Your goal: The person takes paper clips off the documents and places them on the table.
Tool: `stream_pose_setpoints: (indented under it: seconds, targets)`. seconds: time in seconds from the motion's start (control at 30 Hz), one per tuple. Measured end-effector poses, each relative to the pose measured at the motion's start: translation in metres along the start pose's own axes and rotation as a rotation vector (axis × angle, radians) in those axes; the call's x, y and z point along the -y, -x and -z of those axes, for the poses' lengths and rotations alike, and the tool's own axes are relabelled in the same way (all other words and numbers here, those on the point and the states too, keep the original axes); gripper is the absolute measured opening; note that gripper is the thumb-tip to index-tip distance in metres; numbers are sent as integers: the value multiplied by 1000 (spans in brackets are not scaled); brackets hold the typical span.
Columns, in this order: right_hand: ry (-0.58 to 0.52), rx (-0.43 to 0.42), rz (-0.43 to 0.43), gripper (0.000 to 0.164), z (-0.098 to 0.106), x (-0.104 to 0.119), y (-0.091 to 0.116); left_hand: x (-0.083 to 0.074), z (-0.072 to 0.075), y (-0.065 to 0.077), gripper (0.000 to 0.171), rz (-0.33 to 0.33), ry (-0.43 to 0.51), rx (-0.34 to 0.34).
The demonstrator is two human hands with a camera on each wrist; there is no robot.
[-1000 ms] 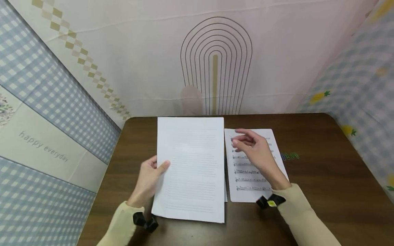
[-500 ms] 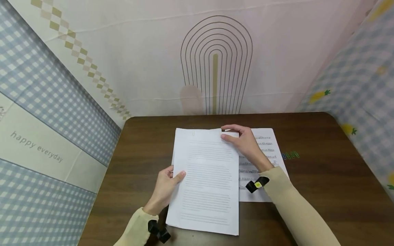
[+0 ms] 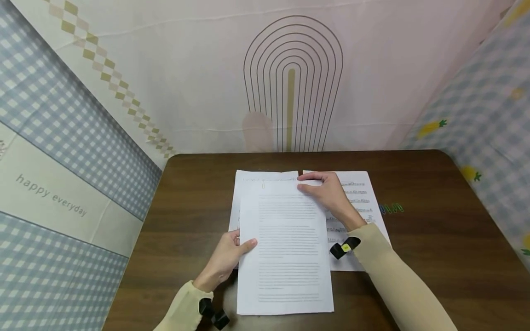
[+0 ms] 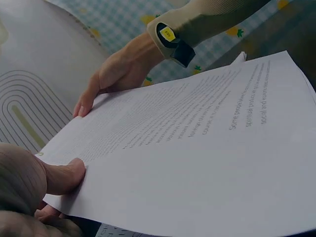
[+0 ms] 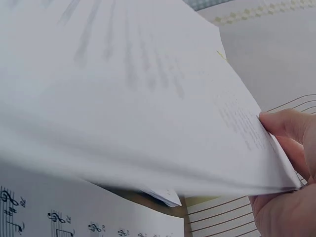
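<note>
Both hands hold a stack of printed paper sheets (image 3: 290, 248). My left hand (image 3: 223, 255) pinches its left edge, thumb (image 4: 66, 177) on top and fingers beneath. At the upper right corner, my right hand (image 3: 331, 195) pinches the paper between thumb and fingers, seen at the right of the right wrist view (image 5: 289, 153). A small yellowish paper clip (image 3: 262, 185) sits near the sheets' top left. Behind them, other paper (image 3: 234, 207) with a line of writing along its top shows at the left and top.
A page of sheet music (image 3: 358, 195) lies on the brown table (image 3: 430, 257), partly covered by the right arm and the printed sheets. Several green and blue paper clips (image 3: 391, 208) lie right of it. A patterned cloth (image 3: 198, 82) hangs behind the table.
The right hand has come left from over the sheet music and taken the printed sheets' upper right corner. The left hand has carried them right and toward me, uncovering the paper behind.
</note>
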State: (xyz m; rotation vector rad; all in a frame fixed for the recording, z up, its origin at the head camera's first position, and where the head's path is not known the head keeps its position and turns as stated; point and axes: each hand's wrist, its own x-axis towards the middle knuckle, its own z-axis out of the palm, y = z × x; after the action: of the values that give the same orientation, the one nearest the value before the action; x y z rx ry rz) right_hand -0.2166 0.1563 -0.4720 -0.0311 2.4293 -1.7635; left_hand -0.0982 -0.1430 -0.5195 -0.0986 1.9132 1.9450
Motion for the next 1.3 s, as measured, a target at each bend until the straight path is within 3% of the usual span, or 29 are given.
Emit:
stream_pose_setpoints:
  seconds: [0.2,0.83,1.3]
  targets:
    - [14,-6,-64,27,0,-1,1,-1,-1,3,32,11,-20,15]
    - [43,-99,-12,31,14,-12,4,3,-1,5,30,19,-31,7]
    - [-34,-167,-9,38,63,-23,21,3,5,4,29,29,-92,-36]
